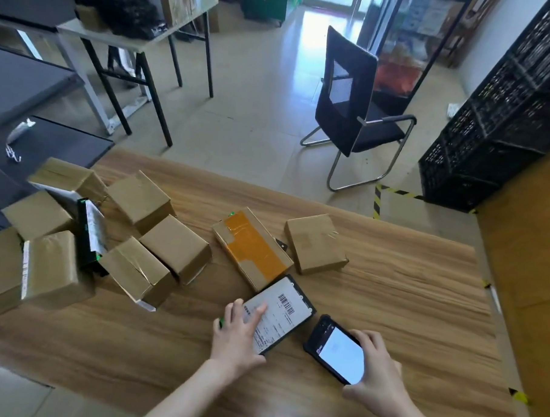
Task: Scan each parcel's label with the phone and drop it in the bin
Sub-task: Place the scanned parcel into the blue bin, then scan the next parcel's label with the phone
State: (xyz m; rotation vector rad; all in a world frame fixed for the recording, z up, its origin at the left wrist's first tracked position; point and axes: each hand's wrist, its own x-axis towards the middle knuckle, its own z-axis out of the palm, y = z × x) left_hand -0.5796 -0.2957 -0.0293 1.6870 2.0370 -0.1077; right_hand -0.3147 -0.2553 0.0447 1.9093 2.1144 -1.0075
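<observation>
I see the left hand (236,336) spread flat on a black parcel (278,322), pinning its label (287,303) face-up near the table's (389,292) near edge | right hand (377,367) grips the phone (340,353) just beside it, screen up, likely readying a scan | cardboard boxes (174,245) crowd the left end.

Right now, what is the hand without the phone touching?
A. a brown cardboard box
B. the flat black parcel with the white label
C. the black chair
B: the left hand lies with straight fingers on the black parcel, on its white label, while the right hand holds the phone beside it.
</observation>
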